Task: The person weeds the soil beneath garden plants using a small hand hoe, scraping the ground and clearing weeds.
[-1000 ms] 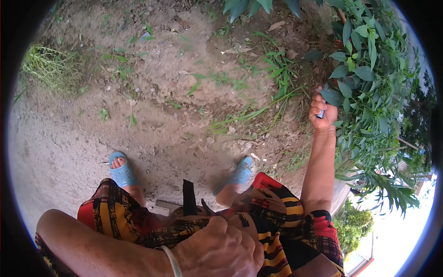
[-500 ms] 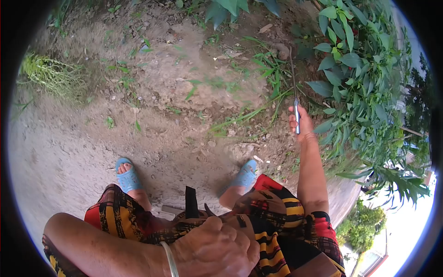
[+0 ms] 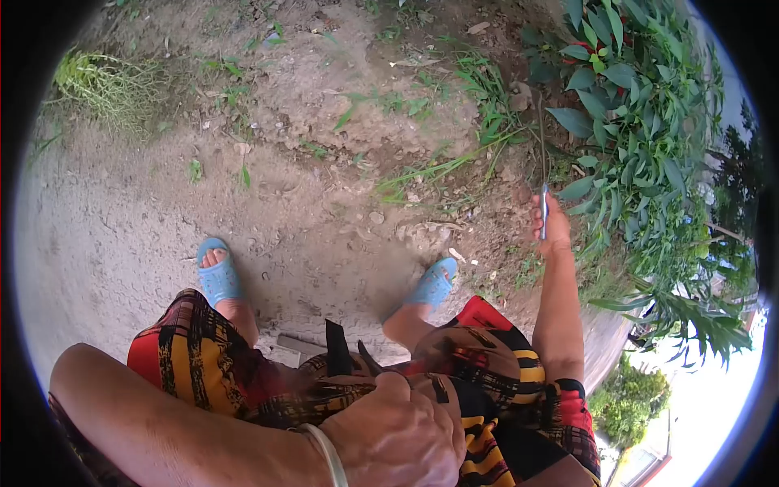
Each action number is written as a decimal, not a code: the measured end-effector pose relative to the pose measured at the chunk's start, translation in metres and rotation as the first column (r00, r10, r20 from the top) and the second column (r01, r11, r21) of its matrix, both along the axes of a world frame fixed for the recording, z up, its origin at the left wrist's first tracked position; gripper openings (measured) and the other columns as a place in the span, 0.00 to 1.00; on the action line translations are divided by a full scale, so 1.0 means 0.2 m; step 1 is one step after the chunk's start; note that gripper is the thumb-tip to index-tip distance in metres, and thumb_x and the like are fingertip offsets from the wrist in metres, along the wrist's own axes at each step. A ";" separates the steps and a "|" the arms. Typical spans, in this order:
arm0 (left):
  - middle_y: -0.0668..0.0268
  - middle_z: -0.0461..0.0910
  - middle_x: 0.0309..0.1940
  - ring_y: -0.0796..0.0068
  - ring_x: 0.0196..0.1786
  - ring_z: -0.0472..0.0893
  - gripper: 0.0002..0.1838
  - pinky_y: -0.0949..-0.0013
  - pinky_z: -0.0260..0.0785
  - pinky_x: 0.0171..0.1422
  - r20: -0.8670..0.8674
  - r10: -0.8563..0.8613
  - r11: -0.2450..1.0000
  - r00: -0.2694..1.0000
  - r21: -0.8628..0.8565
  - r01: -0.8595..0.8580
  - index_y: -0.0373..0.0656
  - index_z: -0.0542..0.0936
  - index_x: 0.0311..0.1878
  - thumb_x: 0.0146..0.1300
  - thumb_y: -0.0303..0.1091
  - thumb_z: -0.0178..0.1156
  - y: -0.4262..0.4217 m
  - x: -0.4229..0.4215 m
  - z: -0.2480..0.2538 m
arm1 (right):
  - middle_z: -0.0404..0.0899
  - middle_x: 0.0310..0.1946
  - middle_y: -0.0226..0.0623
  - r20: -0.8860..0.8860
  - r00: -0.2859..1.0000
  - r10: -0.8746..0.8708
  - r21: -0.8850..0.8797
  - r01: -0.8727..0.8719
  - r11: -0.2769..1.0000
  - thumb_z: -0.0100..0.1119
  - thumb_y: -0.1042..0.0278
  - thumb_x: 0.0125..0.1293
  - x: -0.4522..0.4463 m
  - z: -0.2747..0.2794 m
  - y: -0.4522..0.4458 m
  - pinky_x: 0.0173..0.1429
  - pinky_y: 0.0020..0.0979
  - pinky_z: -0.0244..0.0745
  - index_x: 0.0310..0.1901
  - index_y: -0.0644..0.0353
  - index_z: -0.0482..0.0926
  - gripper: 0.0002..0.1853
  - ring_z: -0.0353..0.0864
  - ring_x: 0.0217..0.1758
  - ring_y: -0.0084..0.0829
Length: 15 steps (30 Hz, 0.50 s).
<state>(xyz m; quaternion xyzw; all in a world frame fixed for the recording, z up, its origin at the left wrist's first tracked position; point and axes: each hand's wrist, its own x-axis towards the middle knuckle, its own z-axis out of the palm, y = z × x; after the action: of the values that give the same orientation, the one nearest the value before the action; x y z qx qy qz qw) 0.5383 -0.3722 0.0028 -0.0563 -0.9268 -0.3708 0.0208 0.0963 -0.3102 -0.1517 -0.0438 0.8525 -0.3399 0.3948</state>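
Note:
My right hand [image 3: 553,225] is closed round the shiny bluish handle of a thin, long tool [image 3: 543,146]. The tool's dark shaft points away from me over the soil, just left of a leafy pepper plant [image 3: 625,105] with some red showing. Grass tufts [image 3: 491,101] grow left of the shaft. My left hand [image 3: 398,430], below a pale bracelet [image 3: 327,454] on the wrist, is curled into a fist over my patterned clothing [image 3: 479,357]; its fingertips are hidden.
My feet in blue sandals [image 3: 218,272] stand apart on bare, uneven ground [image 3: 122,219]. A pale, bushy weed [image 3: 114,89] is at upper left. Long green blades [image 3: 438,169] lie across the soil. A flat grey piece [image 3: 300,345] lies behind the feet, and more foliage lines the right side.
Over the last second, my right hand has come out from beside the leaves, bringing the tool's shaft into sight, then shifted slightly right again. My left hand remains curled over the clothing.

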 end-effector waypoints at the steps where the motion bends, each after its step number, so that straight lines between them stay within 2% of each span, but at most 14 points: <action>1: 0.59 0.81 0.30 0.69 0.34 0.81 0.18 0.64 0.69 0.42 -0.006 -0.003 1.000 1.000 0.007 0.003 0.29 0.75 0.48 0.60 0.33 0.48 -0.03 0.01 0.01 | 0.65 0.19 0.18 -0.016 1.000 -0.026 -0.035 0.025 0.999 0.49 0.45 0.67 0.01 0.05 -0.02 0.16 0.20 0.53 0.40 0.48 0.74 0.16 0.61 0.16 0.13; 3: 0.59 0.82 0.30 0.69 0.34 0.80 0.18 0.62 0.69 0.41 0.073 -0.112 0.994 0.991 0.004 0.112 0.30 0.76 0.47 0.59 0.33 0.48 -0.11 0.02 0.07 | 0.65 0.19 0.17 -0.004 0.999 -0.043 -0.077 0.043 0.996 0.49 0.44 0.67 -0.01 0.08 -0.09 0.16 0.20 0.53 0.40 0.48 0.74 0.16 0.60 0.16 0.13; 4: 0.59 0.82 0.30 0.69 0.34 0.80 0.18 0.62 0.69 0.41 0.068 -0.110 0.994 0.992 0.009 0.110 0.30 0.76 0.47 0.59 0.33 0.48 -0.13 0.02 0.09 | 0.65 0.19 0.17 0.012 0.998 -0.066 -0.123 0.067 0.990 0.49 0.44 0.67 -0.01 0.10 -0.13 0.16 0.20 0.53 0.39 0.48 0.74 0.16 0.60 0.16 0.13; 6: 0.59 0.81 0.31 0.68 0.35 0.80 0.18 0.62 0.69 0.41 0.215 -0.149 0.986 0.965 -0.037 0.160 0.30 0.75 0.48 0.60 0.32 0.47 -0.16 0.02 0.11 | 0.65 0.19 0.17 0.034 0.995 -0.092 -0.120 0.095 0.988 0.50 0.43 0.67 -0.04 0.11 -0.21 0.16 0.20 0.53 0.40 0.47 0.75 0.17 0.60 0.16 0.12; 8: 0.60 0.80 0.29 0.69 0.33 0.79 0.17 0.62 0.67 0.39 0.186 -0.146 0.989 0.972 -0.006 0.150 0.31 0.75 0.46 0.59 0.32 0.48 -0.20 0.02 0.09 | 0.66 0.19 0.17 0.131 0.983 -0.127 -0.225 0.155 0.962 0.46 0.45 0.69 -0.08 0.10 -0.28 0.17 0.19 0.52 0.42 0.49 0.73 0.16 0.60 0.16 0.12; 9: 0.60 0.80 0.29 0.69 0.32 0.79 0.16 0.63 0.66 0.38 0.167 -0.137 0.990 0.976 0.011 0.137 0.32 0.75 0.44 0.58 0.33 0.48 -0.21 0.02 0.08 | 0.66 0.19 0.17 0.128 0.984 -0.126 -0.225 0.153 0.962 0.46 0.45 0.69 -0.09 0.10 -0.32 0.17 0.19 0.52 0.42 0.49 0.73 0.16 0.60 0.16 0.12; 12: 0.62 0.78 0.26 0.70 0.30 0.78 0.14 0.63 0.64 0.35 0.134 -0.112 0.993 0.985 0.052 0.106 0.33 0.76 0.41 0.57 0.33 0.49 -0.24 0.02 0.05 | 0.67 0.19 0.16 0.214 0.941 -0.262 -0.273 0.315 0.909 0.45 0.44 0.70 -0.11 0.07 -0.41 0.17 0.20 0.54 0.41 0.47 0.73 0.17 0.62 0.16 0.12; 15: 0.64 0.77 0.23 0.71 0.27 0.76 0.12 0.64 0.61 0.32 0.104 -0.079 0.994 0.991 0.088 0.070 0.35 0.76 0.38 0.56 0.33 0.50 -0.26 0.01 0.02 | 0.69 0.20 0.16 0.201 0.941 -0.273 -0.295 0.324 0.899 0.48 0.44 0.68 -0.14 0.04 -0.41 0.17 0.20 0.56 0.38 0.48 0.75 0.17 0.64 0.16 0.12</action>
<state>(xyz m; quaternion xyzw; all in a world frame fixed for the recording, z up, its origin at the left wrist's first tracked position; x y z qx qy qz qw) 0.5396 -0.4250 0.0069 -0.0698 -0.9073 -0.4125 -0.0407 0.0675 -0.3913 -0.1435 0.0498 0.7484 -0.5341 0.3902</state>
